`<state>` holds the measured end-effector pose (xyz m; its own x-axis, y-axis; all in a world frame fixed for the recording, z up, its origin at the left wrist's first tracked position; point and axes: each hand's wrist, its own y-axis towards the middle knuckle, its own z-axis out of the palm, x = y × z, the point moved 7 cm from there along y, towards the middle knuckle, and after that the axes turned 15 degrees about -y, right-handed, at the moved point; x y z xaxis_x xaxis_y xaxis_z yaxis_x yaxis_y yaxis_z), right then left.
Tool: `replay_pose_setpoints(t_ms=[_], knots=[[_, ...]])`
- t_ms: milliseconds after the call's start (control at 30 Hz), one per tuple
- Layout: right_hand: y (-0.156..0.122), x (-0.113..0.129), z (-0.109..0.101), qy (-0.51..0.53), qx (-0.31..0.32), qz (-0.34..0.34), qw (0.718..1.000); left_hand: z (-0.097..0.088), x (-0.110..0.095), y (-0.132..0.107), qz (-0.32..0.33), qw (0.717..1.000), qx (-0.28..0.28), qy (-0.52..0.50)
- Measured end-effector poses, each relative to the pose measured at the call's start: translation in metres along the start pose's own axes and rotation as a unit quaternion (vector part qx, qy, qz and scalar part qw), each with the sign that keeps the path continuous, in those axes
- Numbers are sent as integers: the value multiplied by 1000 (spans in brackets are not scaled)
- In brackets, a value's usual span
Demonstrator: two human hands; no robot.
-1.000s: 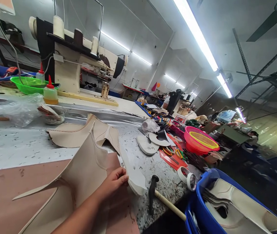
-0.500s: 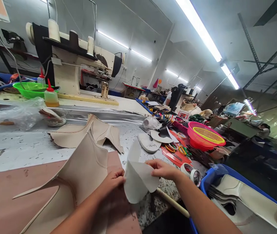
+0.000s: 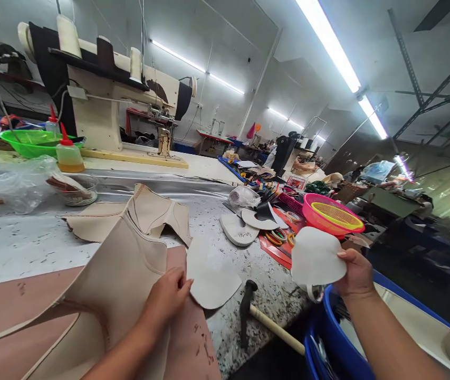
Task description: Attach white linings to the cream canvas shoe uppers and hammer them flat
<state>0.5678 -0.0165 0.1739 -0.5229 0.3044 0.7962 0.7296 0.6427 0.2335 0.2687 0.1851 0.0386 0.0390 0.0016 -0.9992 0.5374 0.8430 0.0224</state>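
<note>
My left hand [image 3: 165,296] rests on a large beige leather piece [image 3: 117,279], its fingertips closed on the edge of a white curved piece [image 3: 211,277] that lies flat on the speckled worktable [image 3: 30,243]. Out to the right, my right hand [image 3: 354,273] grips a second white curved piece [image 3: 316,259] and holds it in the air over a blue bin [image 3: 327,343]. A hammer [image 3: 262,319] with a pale wooden handle lies at the table's edge between my two hands.
A sewing machine [image 3: 109,105] stands at the back left, with a glue bottle [image 3: 67,154], a green bowl [image 3: 30,142] and a plastic bag [image 3: 11,182]. More beige pieces [image 3: 145,211], white insoles [image 3: 239,230], coloured rings and a pink basket [image 3: 331,216] lie to the right. A brown mat [image 3: 19,306] is under the leather.
One white piece has been peeled off the other. My right hand has carried it away to the right over the blue bin, while the other now lies flat under my left fingertips.
</note>
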Motion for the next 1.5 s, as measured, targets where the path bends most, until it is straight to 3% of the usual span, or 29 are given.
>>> replay_pose_setpoints(t_ms=[67,167,200,233,267,300,367,433,500,600,700,867,933,1033,1100,1300,1500], knots=[[-19,3,22,121,20,39,992,17,-17,-17,40,996,54,50],[-61,15,83,262,73,59,961,67,-22,-63,-1,948,308,78],[-77,19,105,292,93,53,950,81,-23,-80,-37,922,383,39],[-94,23,126,317,121,43,940,89,-26,-92,-70,903,423,-31],[-110,27,145,339,148,32,929,91,-33,-97,-90,894,423,-121],[-124,29,161,356,176,22,918,86,-40,-96,-96,892,385,-215],[-147,30,188,375,230,12,898,57,-49,-85,-94,899,232,-361],[-160,34,208,368,290,7,883,15,-47,-81,-104,907,54,-404],[-165,46,224,352,349,-8,869,-23,-43,-92,-128,913,-62,-381],[-164,69,238,346,377,-41,858,-60,-38,-121,-152,914,-138,-351],[-166,78,248,324,353,-50,876,-81,-27,-151,-159,911,-196,-327],[-191,64,274,257,435,-54,861,-104,-3,-180,-154,922,-248,-256],[-193,63,275,196,440,-112,869,-113,4,-186,-157,930,-254,-215],[-189,72,268,87,390,-223,889,-124,4,-187,-136,955,-230,-126],[-190,78,265,35,380,-265,885,-129,0,-186,-114,970,-207,-54],[-194,71,276,-76,413,-237,876,-137,-8,-186,-97,967,-187,142],[-190,70,281,-80,405,-237,879,-139,-5,-184,-82,958,-206,180]])
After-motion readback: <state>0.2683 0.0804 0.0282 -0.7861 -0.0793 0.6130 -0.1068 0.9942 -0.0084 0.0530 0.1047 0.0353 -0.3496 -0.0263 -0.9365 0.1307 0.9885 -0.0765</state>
